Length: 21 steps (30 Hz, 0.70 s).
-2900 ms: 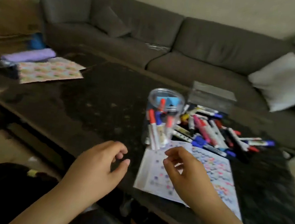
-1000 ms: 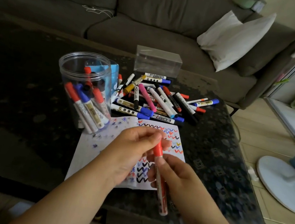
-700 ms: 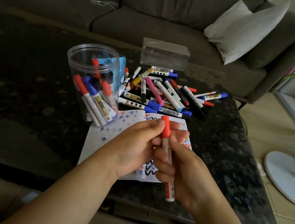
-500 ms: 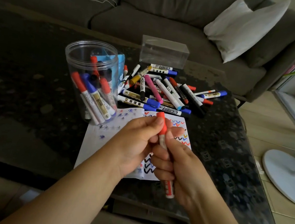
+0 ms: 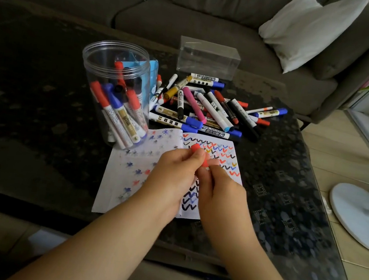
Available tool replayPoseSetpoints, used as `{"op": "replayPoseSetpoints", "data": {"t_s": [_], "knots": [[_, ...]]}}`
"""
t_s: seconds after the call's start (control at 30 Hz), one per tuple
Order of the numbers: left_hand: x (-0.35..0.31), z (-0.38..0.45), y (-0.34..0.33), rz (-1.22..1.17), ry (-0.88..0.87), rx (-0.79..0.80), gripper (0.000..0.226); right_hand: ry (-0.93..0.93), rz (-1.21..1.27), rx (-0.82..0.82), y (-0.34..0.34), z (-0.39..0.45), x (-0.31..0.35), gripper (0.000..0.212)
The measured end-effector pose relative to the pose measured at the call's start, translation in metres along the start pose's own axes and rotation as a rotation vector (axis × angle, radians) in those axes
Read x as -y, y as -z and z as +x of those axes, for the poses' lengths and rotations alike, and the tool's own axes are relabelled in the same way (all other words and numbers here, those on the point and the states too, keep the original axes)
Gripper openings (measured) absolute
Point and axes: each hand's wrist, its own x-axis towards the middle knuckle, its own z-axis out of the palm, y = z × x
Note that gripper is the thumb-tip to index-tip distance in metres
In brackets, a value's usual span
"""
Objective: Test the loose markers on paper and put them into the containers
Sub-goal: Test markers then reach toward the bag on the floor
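clear plastic jar (image 5: 113,96), glossy, seemingly stone table (image 5: 42,100)

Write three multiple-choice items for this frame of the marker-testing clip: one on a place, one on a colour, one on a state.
1. Where does the clear round jar stand?
A. on the sofa
B. on the table, left of the loose marker pile
C. on the floor by the fan

2. What colour is the cap pinched by the left hand?
A. red
B. green
C. yellow

3. What state is the clear rectangular box in?
A. packed with markers
B. lying crushed flat
C. no markers visible inside

Key: 1 B, the jar sits on the dark table beside the pile; 2 A, the cap at the fingertips is red, with the right hand gripping the marker below it; 3 C, the box looks see-through with nothing inside.
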Motion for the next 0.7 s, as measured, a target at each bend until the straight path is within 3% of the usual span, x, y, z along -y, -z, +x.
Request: {"op": "replayPoseSetpoints", "data": {"t_s": [0.03,0.13,0.2,0.23,0.3,0.4,0.47,0.6,0.7], "knots": [[-0.002,0.001,0.002,-0.039,0.007,0.079,0.025,-0.092,0.193,0.074,0.003,0.003,0.001,0.027],[-0.014,-0.004,0.007,-0.236,0.060,0.346,0.031,-0.449,1.162,0.359,0.022,0.006,0.008,0.034],[-0.016,-0.009,0.007,-0.258,0.020,0.381,0.027,-0.503,1.412,0.503,0.028,0.003,0.015,0.032],[-0.016,-0.012,0.007,-0.243,0.000,0.350,0.026,-0.487,1.415,0.526,0.028,0.002,0.019,0.031],[-0.014,-0.013,0.005,-0.193,-0.008,0.251,0.025,-0.410,1.199,0.422,0.020,0.001,0.019,0.031],[-0.013,-0.004,0.008,-0.216,-0.016,0.084,0.027,-0.015,0.293,0.173,0.007,-0.002,0.006,0.029],[-0.017,0.006,0.017,-0.200,-0.069,-0.049,0.028,0.089,-0.017,0.136,0.000,-0.009,-0.006,0.027],[-0.019,0.010,0.029,-0.014,-0.155,-0.109,0.033,-0.061,0.137,0.110,0.001,-0.017,-0.024,0.033],[-0.014,0.008,0.029,0.200,-0.158,-0.163,0.026,-0.246,0.553,0.169,0.013,-0.013,-0.025,0.018]]}}
